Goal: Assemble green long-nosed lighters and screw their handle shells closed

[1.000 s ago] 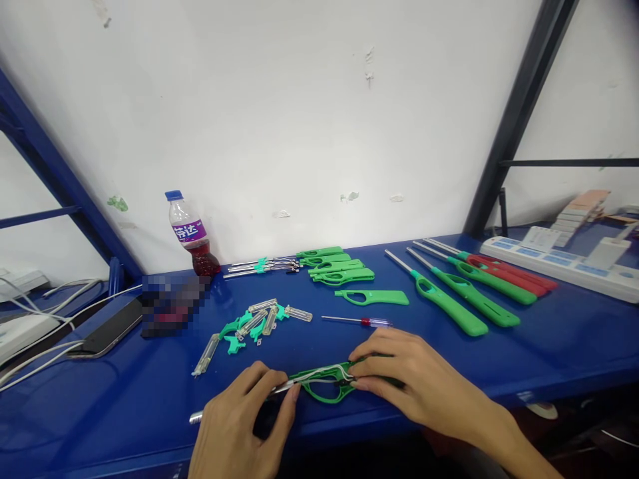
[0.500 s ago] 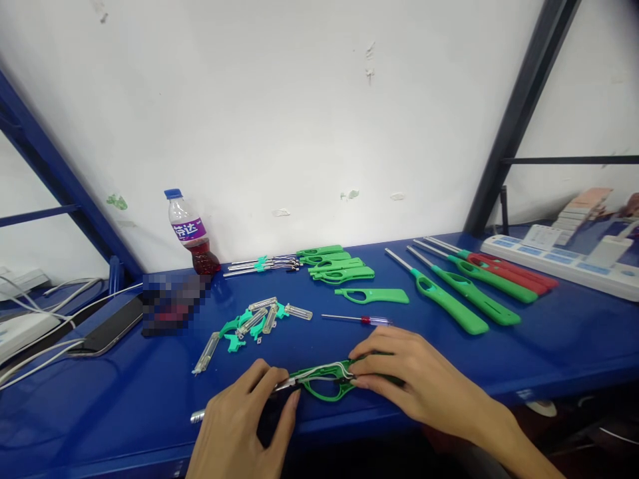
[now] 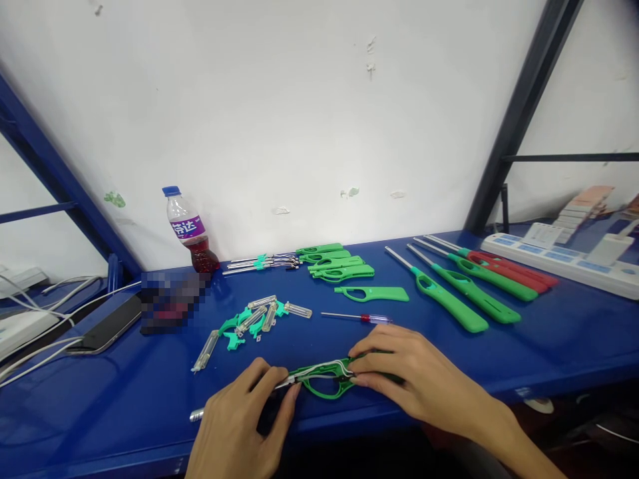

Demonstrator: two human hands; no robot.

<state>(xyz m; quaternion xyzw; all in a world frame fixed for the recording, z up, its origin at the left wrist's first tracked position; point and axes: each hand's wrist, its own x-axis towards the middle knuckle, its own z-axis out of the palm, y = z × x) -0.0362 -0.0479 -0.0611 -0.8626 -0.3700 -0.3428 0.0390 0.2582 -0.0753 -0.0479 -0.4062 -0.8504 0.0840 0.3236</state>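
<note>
Low over the front of the table, an opened green lighter casing (image 3: 327, 391) lies between my hands, its trigger loop towards me and white wires along its inside. My left hand (image 3: 244, 416) pinches the metal lighter tube (image 3: 198, 415) where it meets the casing; the tube's tip sticks out to the left. My right hand (image 3: 404, 369) is closed around the handle end, fingertips at the wires and a small black part; its palm hides the rest of the handle. Just beyond that hand lies a screwdriver (image 3: 377, 319) with a red and clear handle.
Clear fuel tanks and teal parts (image 3: 257, 319) lie left of centre. Behind are metal tubes with wires (image 3: 259, 263) and green casing halves (image 3: 342, 271). Long-necked lighters (image 3: 452, 303) lie at right, near a power strip (image 3: 559, 266). A drink bottle (image 3: 190, 229) and phone (image 3: 107, 326) are left.
My left thumb has closed in slightly on the joint between tube and casing. Otherwise both hands and the casing stay nearly in place; the view shifts very slightly.
</note>
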